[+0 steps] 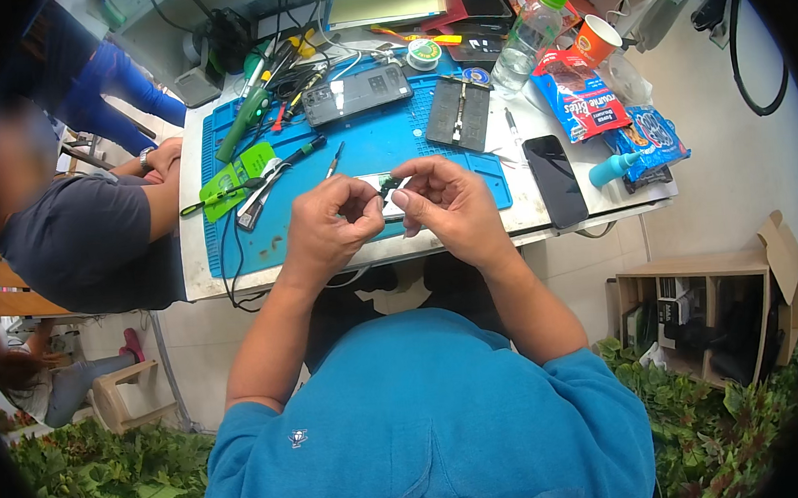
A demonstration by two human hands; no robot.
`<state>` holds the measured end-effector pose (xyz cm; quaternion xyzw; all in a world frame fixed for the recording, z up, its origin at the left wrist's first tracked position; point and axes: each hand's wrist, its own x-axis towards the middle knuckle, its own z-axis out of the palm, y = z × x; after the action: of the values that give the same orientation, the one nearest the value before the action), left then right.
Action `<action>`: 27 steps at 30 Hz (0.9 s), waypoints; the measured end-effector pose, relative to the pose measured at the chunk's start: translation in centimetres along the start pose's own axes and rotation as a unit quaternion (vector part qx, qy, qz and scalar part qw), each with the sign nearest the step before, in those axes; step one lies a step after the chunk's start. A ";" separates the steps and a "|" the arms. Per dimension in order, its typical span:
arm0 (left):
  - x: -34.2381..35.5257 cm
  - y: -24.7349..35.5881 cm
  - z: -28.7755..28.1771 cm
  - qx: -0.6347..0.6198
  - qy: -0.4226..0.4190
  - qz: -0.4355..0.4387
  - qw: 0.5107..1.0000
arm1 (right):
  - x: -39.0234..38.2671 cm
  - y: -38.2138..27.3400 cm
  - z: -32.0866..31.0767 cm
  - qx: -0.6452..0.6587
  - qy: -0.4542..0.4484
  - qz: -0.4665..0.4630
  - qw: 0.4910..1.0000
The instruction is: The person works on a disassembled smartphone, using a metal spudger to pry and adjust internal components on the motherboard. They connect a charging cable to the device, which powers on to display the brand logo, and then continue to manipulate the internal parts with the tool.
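Note:
Both my hands meet over the front edge of the blue work mat point(364, 140). My right hand point(452, 206) pinches a small dark part with some green on it point(388, 186), between thumb and index finger. Close on its left, my left hand point(331, 224) is closed, thumb against fingertips; whatever it grips is too small to make out. A flat white piece point(394, 208), partly hidden by my fingers, is under the small part. Behind my hands a thin pointed tool point(335, 159) lies on the mat, and farther back a dark phone point(358, 95).
Right of the mat lie a black phone point(554, 181), a teal bottle point(614, 169) and snack bags point(581, 93). A grey clamp holder point(459, 113) and a water bottle point(525, 44) stand behind. Tools and cables point(260, 111) crowd the left. A person point(91, 215) sits at the left edge.

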<state>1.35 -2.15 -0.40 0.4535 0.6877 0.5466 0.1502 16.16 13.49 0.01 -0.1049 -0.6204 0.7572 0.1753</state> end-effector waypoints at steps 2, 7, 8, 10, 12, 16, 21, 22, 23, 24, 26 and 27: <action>0.4 0.2 -0.4 0.099 -0.005 0.111 0.989 | -0.1 -0.2 0.0 0.021 0.009 -0.020 1.000; 0.5 -0.5 -0.7 -0.083 -0.002 0.084 0.993 | -0.4 0.4 -0.5 0.026 0.010 -0.078 0.997; 0.5 -0.8 -0.7 -0.147 0.001 0.058 0.987 | -0.4 0.6 -0.6 0.014 0.005 -0.088 0.996; 0.4 -1.0 -1.0 -0.200 -0.002 0.029 0.979 | -0.5 0.7 -0.7 -0.007 0.006 -0.100 0.995; 0.3 -1.2 -1.2 -0.228 0.003 0.006 0.974 | -0.6 0.5 -0.6 -0.026 0.014 -0.106 0.994; 0.3 -1.7 -1.0 -0.239 0.026 0.010 0.971 | -0.5 0.9 -0.5 -0.014 0.017 -0.105 0.994; 0.3 -1.9 -0.8 -0.227 0.038 0.023 0.973 | -0.2 1.1 -0.6 -0.022 0.022 -0.077 0.997; 0.2 -2.2 -0.8 -0.227 0.037 0.030 0.973 | -0.2 1.2 -0.6 -0.015 0.024 -0.077 0.997; 0.2 -2.4 -0.8 -0.227 0.035 0.037 0.973 | -0.2 1.3 -0.5 -0.008 0.026 -0.076 0.997; 0.2 -2.6 -0.7 -0.239 0.039 0.029 0.970 | -0.2 1.3 -0.4 -0.001 0.028 -0.075 0.997; 0.1 -2.7 -0.6 -0.264 0.047 0.013 0.963 | -0.2 1.3 -0.4 -0.005 0.031 -0.063 0.998; 0.2 -2.2 -0.4 -0.281 0.054 -0.023 0.958 | -0.2 1.4 -0.4 -0.007 0.033 -0.056 0.998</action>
<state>-0.07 -2.28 -2.17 0.3467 0.5241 0.7379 0.2463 16.27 13.56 -1.40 -0.0957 -0.6246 0.7380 0.2369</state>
